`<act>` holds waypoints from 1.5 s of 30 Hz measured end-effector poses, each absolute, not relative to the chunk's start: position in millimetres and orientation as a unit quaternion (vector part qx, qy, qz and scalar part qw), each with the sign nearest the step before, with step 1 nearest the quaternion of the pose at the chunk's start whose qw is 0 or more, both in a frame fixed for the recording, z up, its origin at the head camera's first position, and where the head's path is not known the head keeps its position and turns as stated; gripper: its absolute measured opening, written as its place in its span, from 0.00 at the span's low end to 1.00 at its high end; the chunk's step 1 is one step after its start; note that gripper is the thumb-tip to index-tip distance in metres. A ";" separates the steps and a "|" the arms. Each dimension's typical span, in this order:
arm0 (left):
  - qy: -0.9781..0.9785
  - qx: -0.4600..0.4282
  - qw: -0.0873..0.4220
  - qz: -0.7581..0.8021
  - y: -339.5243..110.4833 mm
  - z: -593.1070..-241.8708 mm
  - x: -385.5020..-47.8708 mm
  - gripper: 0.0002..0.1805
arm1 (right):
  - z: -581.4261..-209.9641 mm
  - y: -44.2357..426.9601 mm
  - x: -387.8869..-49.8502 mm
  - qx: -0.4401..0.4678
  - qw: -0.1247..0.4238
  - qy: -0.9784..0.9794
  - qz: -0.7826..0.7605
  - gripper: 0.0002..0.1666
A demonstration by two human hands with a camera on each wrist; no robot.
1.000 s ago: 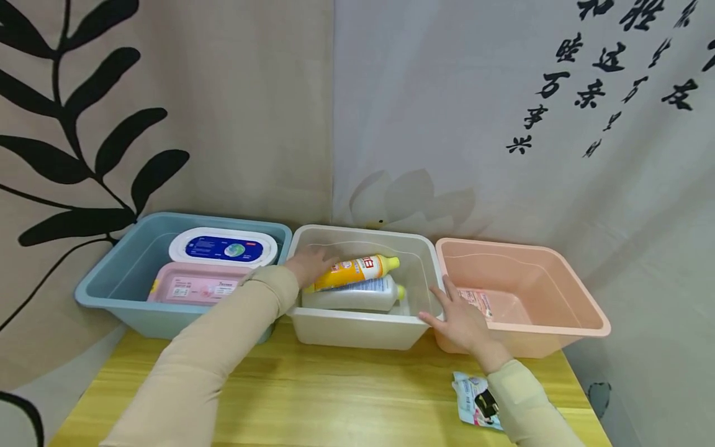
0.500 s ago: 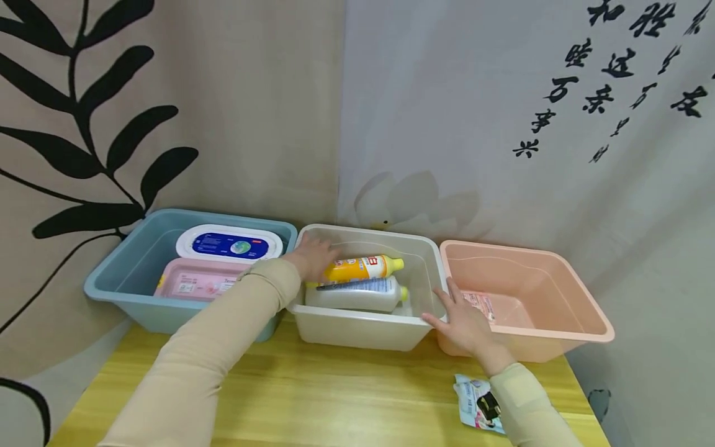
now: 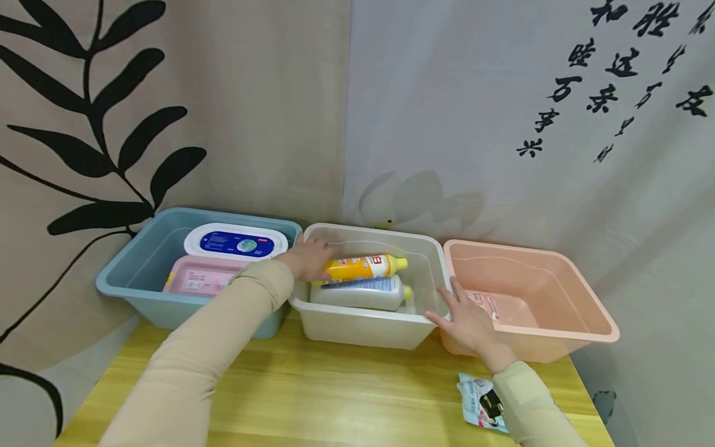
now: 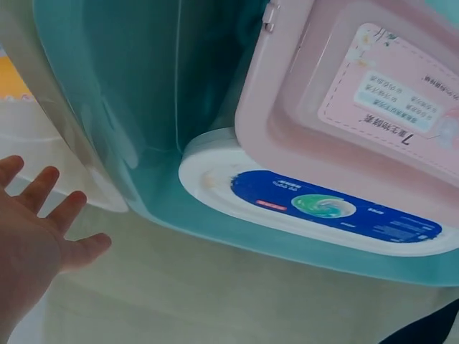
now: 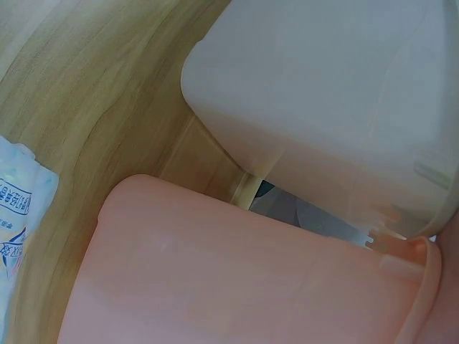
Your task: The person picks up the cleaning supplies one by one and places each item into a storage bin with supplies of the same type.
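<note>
My left hand (image 3: 310, 257) is at the left side of the white bin (image 3: 357, 321), near the blue bin's right rim; in the left wrist view that hand (image 4: 43, 236) has its fingers spread. An orange bottle (image 3: 357, 267) and a white bottle (image 3: 360, 294) with yellow caps lie inside the white bin. My right hand (image 3: 468, 320), fingers spread, rests on the adjoining rims of the white bin and the pink bin (image 3: 530, 339). In the right wrist view the pink bin (image 5: 237, 272) and white bin (image 5: 308, 93) stand side by side, their rims meeting near the hand.
The blue bin (image 3: 134, 295) at the left holds a white wipes pack (image 3: 236, 242) and a pink box (image 3: 195, 276). A red-and-white packet (image 3: 483, 304) lies in the pink bin. A small blue-white packet (image 3: 475, 397) is on the wooden table (image 3: 335, 397). Curtains hang behind.
My left hand has moved left and back, away from the orange bottle to the white bin's left side. My right hand stays on the rims. The whole head view has shifted slightly.
</note>
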State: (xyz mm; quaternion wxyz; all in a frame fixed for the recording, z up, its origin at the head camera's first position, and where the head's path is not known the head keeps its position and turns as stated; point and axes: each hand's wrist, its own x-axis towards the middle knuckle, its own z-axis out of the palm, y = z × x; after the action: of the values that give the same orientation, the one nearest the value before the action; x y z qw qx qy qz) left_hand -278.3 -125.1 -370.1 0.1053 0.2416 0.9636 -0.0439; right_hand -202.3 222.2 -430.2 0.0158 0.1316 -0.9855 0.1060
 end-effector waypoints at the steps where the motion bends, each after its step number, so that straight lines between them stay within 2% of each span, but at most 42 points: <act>1: 0.964 0.239 0.106 -0.041 -126.1 -369.9 -278.2 0.38 | -430.2 222.3 -202.6 0.132 0.016 -0.985 0.105 0.43; 20: 0.973 0.198 0.115 0.019 -147.9 -367.4 -263.4 0.42 | -426.7 222.2 -200.7 0.135 0.010 -0.985 0.110 0.43; 30: 0.979 0.177 0.095 0.043 -156.4 -365.6 -254.5 0.42 | -427.0 222.0 -201.1 0.134 0.010 -0.984 0.114 0.43; 45: 0.978 0.193 0.057 0.062 -175.3 -369.7 -236.8 0.43 | -425.4 220.7 -200.3 0.133 0.010 -0.985 0.113 0.43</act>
State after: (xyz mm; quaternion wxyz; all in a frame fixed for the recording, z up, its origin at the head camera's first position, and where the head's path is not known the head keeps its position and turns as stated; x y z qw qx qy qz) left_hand -236.8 -175.3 -369.7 0.0573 0.1925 0.9777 0.0621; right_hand -200.3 220.7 -425.4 0.0100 0.1328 -0.9846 0.1129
